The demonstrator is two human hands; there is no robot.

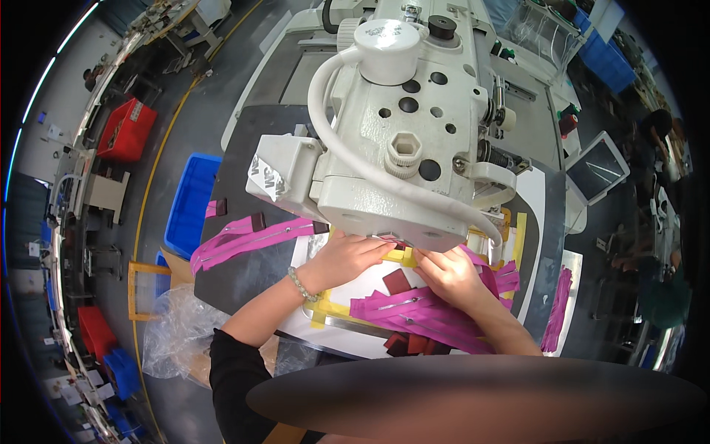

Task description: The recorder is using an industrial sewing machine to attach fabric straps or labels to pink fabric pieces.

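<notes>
Both my hands are at the yellow-edged work area under the white head of a sewing machine [370, 177]. My left hand [347, 260], with a beaded bracelet on its wrist, has its fingers pressed together by a small dark red piece; the head partly hides the tips. Just right of it, my right hand [450, 277] is closed with curled fingers, and what it grips is hidden. Magenta zippers [414, 314] lie bunched under my right forearm. Between the hands and the zippers is a dark red square patch [396, 281]. More dark red patches [418, 345] lie at the near edge.
Magenta zippers with dark end tabs [251, 235] lie on the dark table at left. A blue bin [191, 203] and clear plastic bags [177, 337] are beyond the left edge. More zippers [556, 311] lie at right, below a tablet-like screen [597, 169].
</notes>
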